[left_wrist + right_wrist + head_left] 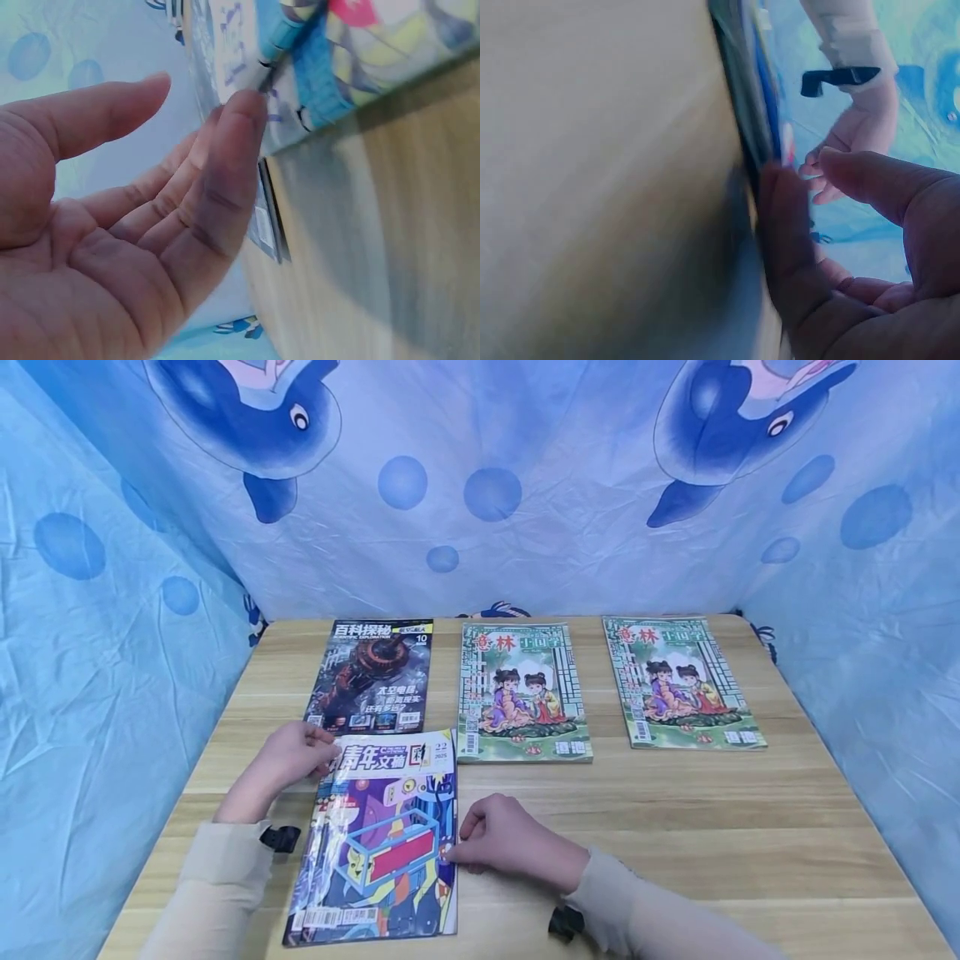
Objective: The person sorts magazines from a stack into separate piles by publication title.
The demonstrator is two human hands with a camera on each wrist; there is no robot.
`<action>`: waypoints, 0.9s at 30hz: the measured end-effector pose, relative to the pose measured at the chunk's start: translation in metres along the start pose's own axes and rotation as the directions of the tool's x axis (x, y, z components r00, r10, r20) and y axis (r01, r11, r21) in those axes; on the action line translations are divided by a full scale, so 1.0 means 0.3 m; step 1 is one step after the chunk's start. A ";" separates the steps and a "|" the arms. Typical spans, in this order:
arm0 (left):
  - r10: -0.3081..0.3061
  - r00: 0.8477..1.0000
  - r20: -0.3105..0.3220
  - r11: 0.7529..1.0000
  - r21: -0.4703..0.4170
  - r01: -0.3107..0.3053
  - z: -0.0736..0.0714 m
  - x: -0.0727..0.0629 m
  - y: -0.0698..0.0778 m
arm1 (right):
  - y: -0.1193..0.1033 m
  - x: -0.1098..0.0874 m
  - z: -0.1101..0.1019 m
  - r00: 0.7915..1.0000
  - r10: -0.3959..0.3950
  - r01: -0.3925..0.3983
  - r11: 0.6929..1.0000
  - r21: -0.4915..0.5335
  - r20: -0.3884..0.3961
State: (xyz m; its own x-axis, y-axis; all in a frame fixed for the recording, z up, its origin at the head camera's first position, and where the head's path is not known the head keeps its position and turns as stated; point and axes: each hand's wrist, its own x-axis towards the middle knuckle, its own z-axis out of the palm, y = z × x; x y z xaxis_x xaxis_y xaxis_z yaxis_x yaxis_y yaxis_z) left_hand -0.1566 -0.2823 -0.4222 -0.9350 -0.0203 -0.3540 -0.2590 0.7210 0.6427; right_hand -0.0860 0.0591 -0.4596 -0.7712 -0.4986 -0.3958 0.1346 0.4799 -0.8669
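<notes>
left hand (291,755) ahead of right hand (513,843); fingers (229,176) loosely bent, thumbs (112,116) apart.

- Magazine stack (397,852): closed, face up, flat on the near left part of the bench (675,827), its top edge right by a dark magazine (367,681).
- Top cover: white title band with purple characters, red panel inside a pale-blue frame.
- Lower copies jut slightly leftward.
</notes>
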 end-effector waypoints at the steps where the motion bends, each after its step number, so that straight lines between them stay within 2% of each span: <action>1: 0.015 1.000 -0.015 1.000 0.005 -0.015 0.001 0.003 0.006 | 0.001 0.003 -0.012 1.000 -0.011 0.011 1.000 0.001 -0.009; 6: 0.077 0.992 -0.097 0.997 0.015 -0.076 0.009 0.018 0.052 | 0.003 0.018 -0.071 0.995 -0.070 0.072 0.997 0.027 -0.070; 11: 0.098 0.985 -0.143 0.992 -0.063 -0.108 0.026 0.028 0.105 | -0.007 0.017 -0.145 0.984 -0.113 0.127 0.987 0.103 -0.135; 14: 0.127 0.973 -0.191 0.981 -0.121 -0.152 0.042 0.038 0.140 | -0.020 0.011 -0.195 0.974 -0.135 0.162 0.977 0.139 -0.182; 20: 0.231 0.927 -0.297 0.930 -0.213 -0.300 0.089 0.070 0.211 | -0.023 0.010 -0.302 0.927 -0.174 0.231 0.963 0.138 -0.333; 22: 0.245 0.922 -0.301 0.916 -0.239 -0.322 0.105 0.075 0.237 | -0.025 0.008 -0.339 0.909 -0.183 0.249 0.959 0.137 -0.374; 27: 0.284 0.924 -0.257 0.872 -0.332 -0.360 0.135 0.086 0.306 | -0.033 0.000 -0.428 0.871 -0.186 0.274 0.952 0.135 -0.455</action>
State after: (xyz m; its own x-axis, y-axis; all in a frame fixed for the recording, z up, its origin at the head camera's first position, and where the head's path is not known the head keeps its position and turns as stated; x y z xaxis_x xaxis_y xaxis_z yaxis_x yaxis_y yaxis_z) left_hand -0.1947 -0.1885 -0.3999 -0.9995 0.0079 0.0296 0.0302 0.4059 0.9134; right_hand -0.1672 0.1470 -0.4123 -0.9798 -0.1946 -0.0454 0.0007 0.2234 -0.9747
